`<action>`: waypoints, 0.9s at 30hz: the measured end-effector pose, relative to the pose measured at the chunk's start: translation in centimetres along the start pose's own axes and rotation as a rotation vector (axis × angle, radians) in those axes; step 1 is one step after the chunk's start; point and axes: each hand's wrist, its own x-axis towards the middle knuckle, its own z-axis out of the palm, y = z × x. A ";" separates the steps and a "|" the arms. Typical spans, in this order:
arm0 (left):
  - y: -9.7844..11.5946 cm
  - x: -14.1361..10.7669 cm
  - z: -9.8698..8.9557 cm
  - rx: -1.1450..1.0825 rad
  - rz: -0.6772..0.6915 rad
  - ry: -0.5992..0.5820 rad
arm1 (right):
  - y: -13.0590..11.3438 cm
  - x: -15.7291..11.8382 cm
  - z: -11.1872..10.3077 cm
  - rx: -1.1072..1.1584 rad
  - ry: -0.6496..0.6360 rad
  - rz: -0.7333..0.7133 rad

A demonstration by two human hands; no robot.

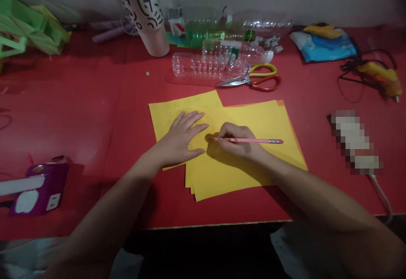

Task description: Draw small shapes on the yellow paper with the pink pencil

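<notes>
Several yellow paper sheets (231, 181) lie overlapped on the red table, with a bit of orange paper (293, 133) showing at their right edge. My left hand (182, 139) rests with spread fingers on the left sheet. Between the thumb and fingers of my right hand (239, 140) is a pink pencil (260, 141), its eraser end pointing right. The pencil's tip is over the yellow paper, beside a small dark round spot (209, 138) just right of my left hand's fingertips.
Behind the paper are scissors (244, 81), clear plastic bottles (203, 65) and a white tumbler (154, 29). A blue packet (326, 48), a yellow glue gun (380, 78) and a blurred-out device (355, 141) with a cord lie right. A purple box (41, 186) sits left, green paper shapes (31, 25) back left.
</notes>
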 end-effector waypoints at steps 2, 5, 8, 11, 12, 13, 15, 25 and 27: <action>0.0 0.0 0.0 -0.001 0.000 -0.001 | 0.1 0.0 0.0 -0.008 -0.007 0.003; -0.1 0.0 0.1 -0.007 0.010 0.009 | 0.1 0.1 0.0 0.000 -0.015 0.015; -0.1 0.0 0.1 0.007 0.018 0.006 | -0.1 0.1 -0.1 0.018 -0.014 0.013; -0.1 0.0 0.0 0.025 0.013 -0.011 | -0.3 0.1 -0.2 0.018 -0.025 0.012; 0.0 0.0 0.0 0.027 0.010 -0.014 | -0.3 0.1 -0.2 0.017 -0.027 0.010; 0.0 0.0 0.0 0.028 0.007 -0.015 | -0.4 0.1 -0.2 0.018 -0.027 0.008; 0.0 0.0 0.0 0.024 0.004 -0.014 | -0.4 0.0 -0.3 0.018 -0.033 -0.003; -0.1 0.0 0.1 0.002 0.007 -0.003 | 0.1 0.2 -0.4 -0.001 -0.073 -0.068; -0.2 -0.1 0.1 -0.007 0.012 0.004 | 0.2 0.2 -0.4 -0.005 -0.080 -0.078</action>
